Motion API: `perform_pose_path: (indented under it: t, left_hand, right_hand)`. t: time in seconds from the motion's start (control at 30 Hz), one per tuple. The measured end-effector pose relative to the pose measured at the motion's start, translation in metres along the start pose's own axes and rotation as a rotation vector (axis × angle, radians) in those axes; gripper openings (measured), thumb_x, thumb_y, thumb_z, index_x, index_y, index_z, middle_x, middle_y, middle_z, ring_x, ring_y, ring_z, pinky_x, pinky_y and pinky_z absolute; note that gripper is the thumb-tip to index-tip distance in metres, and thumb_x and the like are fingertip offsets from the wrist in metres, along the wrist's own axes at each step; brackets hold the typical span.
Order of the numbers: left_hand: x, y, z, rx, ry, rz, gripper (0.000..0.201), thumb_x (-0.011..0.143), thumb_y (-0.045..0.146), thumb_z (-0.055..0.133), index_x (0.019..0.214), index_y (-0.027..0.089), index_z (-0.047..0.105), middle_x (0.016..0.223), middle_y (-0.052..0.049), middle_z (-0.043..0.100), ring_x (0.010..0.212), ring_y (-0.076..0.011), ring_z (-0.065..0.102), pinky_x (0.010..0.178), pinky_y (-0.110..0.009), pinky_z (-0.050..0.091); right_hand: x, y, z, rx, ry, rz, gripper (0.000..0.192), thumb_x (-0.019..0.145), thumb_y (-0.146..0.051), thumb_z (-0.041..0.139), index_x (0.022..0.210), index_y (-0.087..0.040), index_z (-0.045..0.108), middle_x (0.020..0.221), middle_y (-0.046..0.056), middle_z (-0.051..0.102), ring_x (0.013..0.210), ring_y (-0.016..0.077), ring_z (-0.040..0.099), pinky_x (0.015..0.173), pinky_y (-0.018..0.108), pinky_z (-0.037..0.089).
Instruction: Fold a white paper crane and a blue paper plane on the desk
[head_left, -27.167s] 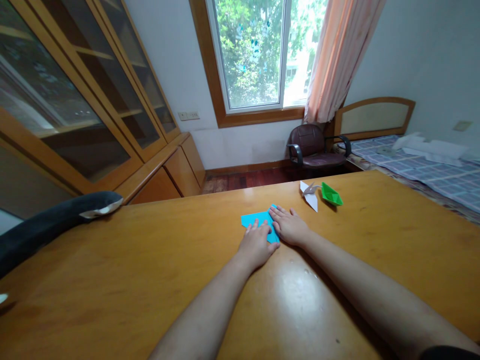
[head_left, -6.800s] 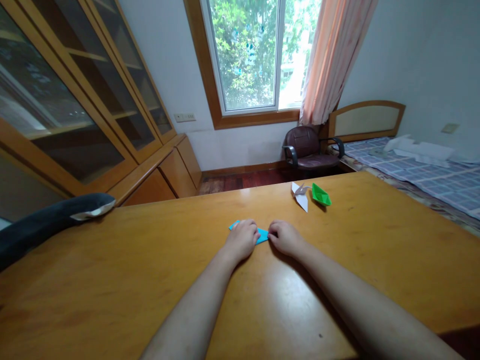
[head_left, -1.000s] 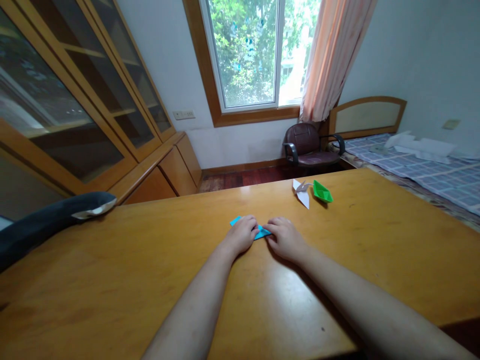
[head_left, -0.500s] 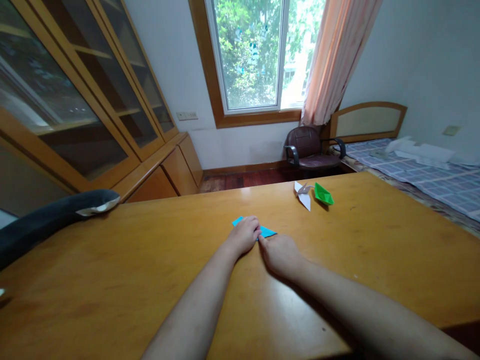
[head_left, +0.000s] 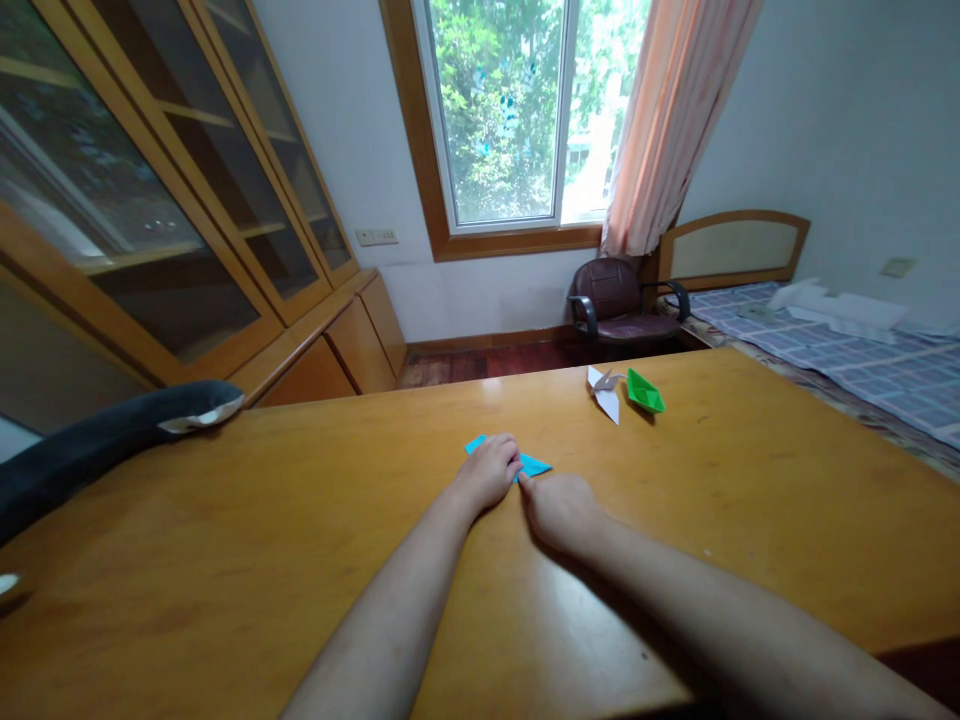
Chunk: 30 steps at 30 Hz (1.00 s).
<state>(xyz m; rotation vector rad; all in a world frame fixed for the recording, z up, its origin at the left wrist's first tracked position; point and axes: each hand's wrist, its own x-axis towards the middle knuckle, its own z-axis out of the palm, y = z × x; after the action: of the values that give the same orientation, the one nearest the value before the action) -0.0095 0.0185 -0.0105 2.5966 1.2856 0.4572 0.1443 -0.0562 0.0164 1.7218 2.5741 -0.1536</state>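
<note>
Inspecting blue folded paper, flat on table, mid-far. I see L hand curled, pressing down on it; R hand fingers bent, fingertip at paper's near edge. Bare tabletop all round; white crane & green boat well apart, far-right.

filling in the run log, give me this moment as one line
left hand: pressing blue folded paper | right hand: fingertip at paper edge | table: white crane, green boat
</note>
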Motion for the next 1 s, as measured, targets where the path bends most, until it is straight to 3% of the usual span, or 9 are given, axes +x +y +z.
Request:
perform_pose_path:
  t: [1.0]
  left_hand:
    - [-0.0004, -0.0008, 0.0012, -0.009, -0.004, -0.009, 0.013, 0.089, 0.022, 0.05, 0.081, 0.019, 0.06, 0.094, -0.005, 0.061, 0.089, -0.018, 0.055, 0.079, -0.03, 0.043]
  right_hand:
    - [-0.0053, 0.0053, -0.0081, 0.013, -0.047, 0.076, 0.035, 0.096, -0.027, 0.031, 0.118, -0.025, 0.059, 0.091, 0.012, 0.073, 0.081, 0.0262, 0.071, 0.067, 0.034, 0.05]
